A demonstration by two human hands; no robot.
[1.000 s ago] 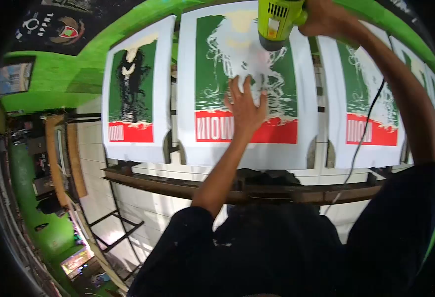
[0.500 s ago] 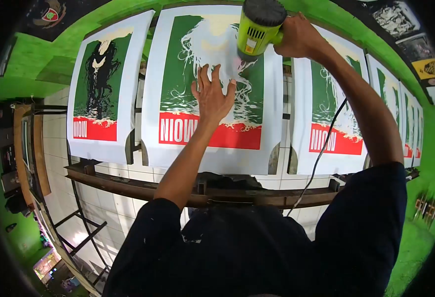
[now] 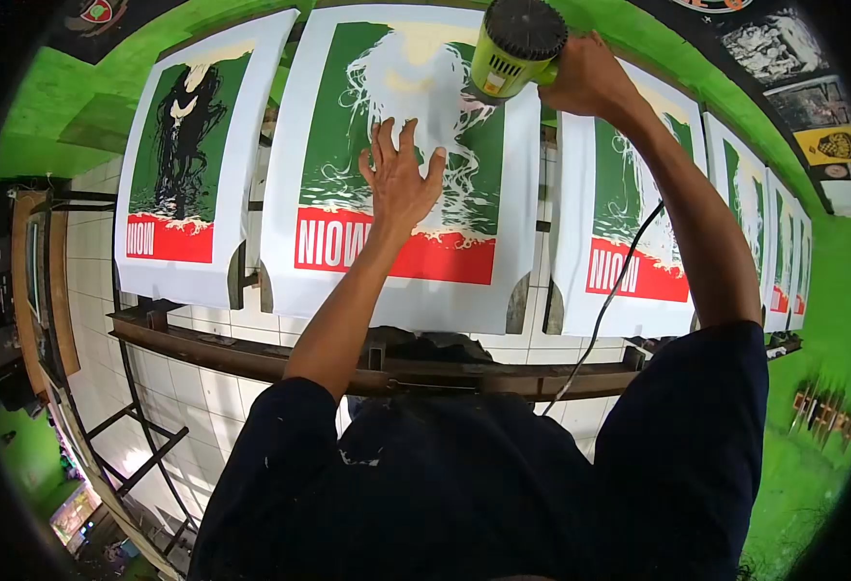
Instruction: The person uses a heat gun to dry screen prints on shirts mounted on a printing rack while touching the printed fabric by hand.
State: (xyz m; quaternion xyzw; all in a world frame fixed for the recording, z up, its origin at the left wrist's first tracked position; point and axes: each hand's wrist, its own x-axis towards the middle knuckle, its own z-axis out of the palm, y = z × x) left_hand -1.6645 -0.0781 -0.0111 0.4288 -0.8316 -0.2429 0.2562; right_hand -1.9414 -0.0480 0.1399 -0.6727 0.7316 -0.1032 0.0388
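On the large white fabric panel [image 3: 416, 292] in front of us, printed in green, red and cream, we judge the flat colours to be down, while its central figure is pale, with no black in it. The similar white panel at 9 o'clock [image 3: 193, 165] carries a black figure; the panel at 3 o'clock [image 3: 667, 283] and those beyond it look pale in the middle, so the black seems left undone there. Whether the middle print is dry, we cannot tell. Its long axis runs from 12 to 6 o'clock, cream end at 12, red lettered band near 6. Our right hand [image 3: 590, 79] has its grip clenched around a lime-green plastic heat gun with a black rear cap [image 3: 509, 66], above the panel's 1 o'clock part; the gun slants, cap towards 1, nozzle towards 7 and down at the print. Our left hand [image 3: 404, 189] is released, fingers spread over the panel's centre towards 12; contact is unclear. A dark cord [image 3: 599, 324] trails towards 5, past a brown metal rail [image 3: 445, 377] at 6.
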